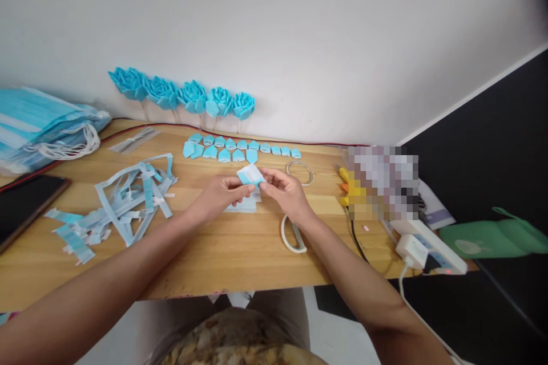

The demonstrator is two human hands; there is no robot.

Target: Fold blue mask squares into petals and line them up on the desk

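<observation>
My left hand (222, 195) and my right hand (287, 189) meet over the table, fingers pinching a small folded piece of blue-and-white mask fabric (250, 175) between them. Its white face and a blue edge show. Beneath the hands lies another pale blue fabric piece (245, 205), partly covered by my left fingers. Just beyond, folded blue petals (224, 155) are laid out in two rough rows. Several blue fabric flowers (192, 96) on thin stems lean against the wall behind them. A white D-shaped loop (284, 234) rests by my right wrist, which partly hides it.
Cut mask strips (124, 202) are heaped at left, near a dark phone (29, 208) and bagged face masks (38, 122). A thin ring (300, 164) lies right of the petals. Farther right are a yellow tool (345, 174), a power strip (449, 259) and a green bottle (488, 238).
</observation>
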